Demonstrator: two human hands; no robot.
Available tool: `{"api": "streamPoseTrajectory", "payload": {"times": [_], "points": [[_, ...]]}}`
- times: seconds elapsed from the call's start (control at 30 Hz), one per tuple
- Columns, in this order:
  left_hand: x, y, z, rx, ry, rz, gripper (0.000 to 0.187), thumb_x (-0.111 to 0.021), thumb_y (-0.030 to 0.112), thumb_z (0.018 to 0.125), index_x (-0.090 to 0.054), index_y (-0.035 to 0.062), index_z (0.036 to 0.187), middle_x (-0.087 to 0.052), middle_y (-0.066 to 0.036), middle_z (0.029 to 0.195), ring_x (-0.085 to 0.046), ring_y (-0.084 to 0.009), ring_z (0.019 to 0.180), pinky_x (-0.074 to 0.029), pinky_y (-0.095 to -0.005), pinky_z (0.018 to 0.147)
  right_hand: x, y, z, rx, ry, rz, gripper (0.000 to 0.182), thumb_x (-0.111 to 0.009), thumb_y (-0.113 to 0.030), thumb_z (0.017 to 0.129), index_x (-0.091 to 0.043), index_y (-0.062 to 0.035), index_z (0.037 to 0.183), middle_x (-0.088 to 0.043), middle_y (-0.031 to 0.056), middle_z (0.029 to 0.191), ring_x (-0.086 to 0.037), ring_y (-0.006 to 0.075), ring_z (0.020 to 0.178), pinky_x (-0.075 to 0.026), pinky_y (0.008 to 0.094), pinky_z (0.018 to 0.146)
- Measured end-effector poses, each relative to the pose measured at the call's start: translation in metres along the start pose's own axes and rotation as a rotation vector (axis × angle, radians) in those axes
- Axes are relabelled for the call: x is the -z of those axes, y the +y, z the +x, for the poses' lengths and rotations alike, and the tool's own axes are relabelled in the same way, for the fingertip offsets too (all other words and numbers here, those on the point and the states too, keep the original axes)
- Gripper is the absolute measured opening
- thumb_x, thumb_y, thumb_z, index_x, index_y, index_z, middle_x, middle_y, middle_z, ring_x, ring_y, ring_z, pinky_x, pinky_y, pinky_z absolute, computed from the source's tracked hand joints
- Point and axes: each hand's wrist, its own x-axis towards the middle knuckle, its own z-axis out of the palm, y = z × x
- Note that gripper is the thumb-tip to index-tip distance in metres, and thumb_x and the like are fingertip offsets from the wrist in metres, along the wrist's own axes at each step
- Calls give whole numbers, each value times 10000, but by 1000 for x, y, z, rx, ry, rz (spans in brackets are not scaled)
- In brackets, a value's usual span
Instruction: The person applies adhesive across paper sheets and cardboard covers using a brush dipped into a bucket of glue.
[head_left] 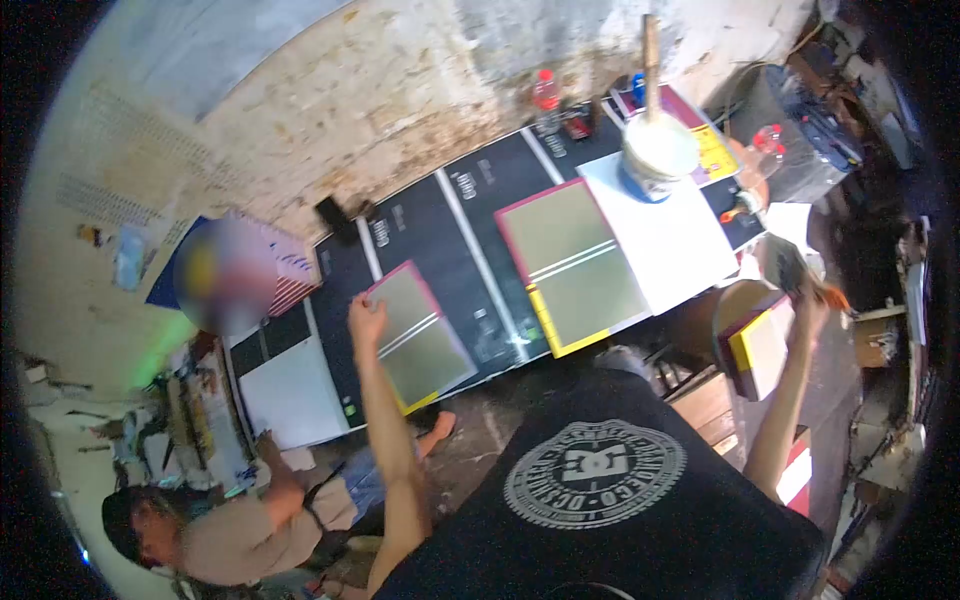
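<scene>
My left hand (367,325) is closed at the upper left edge of a grey cover board (415,335), which has pink and yellow edges and two white stripes. Beside it on the black table mat lies a larger board (575,265) of the same kind. Off the table's right end, my right hand (810,308) is closed around a tool that looks like a wide brush (787,265), its dark end pointing up and left. Below that hand is a stack of boards (762,348) with yellow and maroon edges.
A white bucket (660,155) with a wooden stick upright in it stands on a white sheet (690,245). A red-capped bottle (545,100) is by the wall. Another person (265,520) sits at the lower left, near a white sheet (295,390) and a patterned box (285,260).
</scene>
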Motion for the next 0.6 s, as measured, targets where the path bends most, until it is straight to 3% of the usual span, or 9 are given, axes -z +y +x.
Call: {"api": "streamPoseTrajectory", "payload": {"times": [0.03, 0.07, 0.1, 0.2, 0.23, 0.3, 0.4, 0.43, 0.6], "points": [[25, 65, -18, -90, -103, -195, 438, -729, 265, 831, -625, 7, 1168, -685, -161, 1055, -672, -296, 939, -529, -428, 819, -23, -2, 23, 94, -63, -7, 307, -690, -270, 938, -684, -26, 1123, -614, -24, 824, -523, 59, 668, -431, 229, 605], [65, 162, -57, -271, -206, -295, 368, -703, 229, 894, -641, -7, 1170, -688, -109, 953, -627, -168, 884, -507, -316, 781, -52, -22, 33, 136, -101, -115, 302, -705, -280, 927, -685, -24, 1087, -631, -15, 850, -541, 61, 697, -437, 227, 621], [97, 248, -102, -312, -339, -361, 346, -698, 213, 887, -641, 28, 1175, -683, -88, 992, -623, -174, 898, -498, -327, 813, -83, -41, 48, 183, -145, -214, 301, -719, -291, 917, -685, -23, 1051, -648, -6, 876, -559, 63, 726, -443, 226, 637], [145, 413, -199, -1020, -440, -314, 353, -757, 263, 795, -646, 86, 1080, -639, -68, 1064, -622, -250, 1013, -480, -368, 832, -178, -35, 114, 488, -343, 10, 351, -696, -349, 926, -673, -13, 1026, -688, 36, 904, -616, 110, 775, -476, 269, 674], [137, 442, -222, -1313, -498, -177, 313, -728, 285, 793, -640, 112, 1039, -622, -45, 1067, -614, -237, 1005, -479, -391, 795, -204, -47, 125, 532, -367, -23, 323, -701, -321, 921, -674, -12, 1013, -690, 44, 883, -620, 112, 752, -480, 270, 665], [144, 495, -269, -1524, -536, 27, 283, -661, 322, 824, -622, 117, 1015, -607, -23, 1076, -600, -228, 1020, -473, -427, 784, -242, -62, 129, 619, -403, -113, 267, -712, -265, 910, -675, -11, 985, -695, 62, 841, -628, 118, 707, -487, 273, 646], [105, 532, -285, -1617, -584, 55, 284, -650, 329, 824, -633, 127, 1024, -608, -23, 1089, -590, -229, 1046, -451, -449, 830, -281, -62, 136, 727, -489, -203, 186, -728, -181, 895, -676, -10, 944, -703, 88, 779, -641, 126, 638, -498, 276, 618], [88, 538, -284, -1606, -598, 60, 286, -647, 331, 824, -637, 130, 1026, -608, -23, 1093, -586, -230, 1055, -443, -457, 845, -301, -32, 158, 685, -607, -44, 184, -730, -179, 894, -672, -6, 902, -694, 85, 751, -647, 109, 648, -497, 257, 619], [1, 492, -245, -1291, -675, 174, 294, -629, 344, 824, -655, 147, 1041, -609, -24, 1114, -568, -232, 1099, -405, -494, 922, -330, -16, 151, 582, -768, -259, 176, -734, -181, 880, -669, -18, 890, -701, 124, 725, -694, 154, 665, -519, 304, 619]]}}
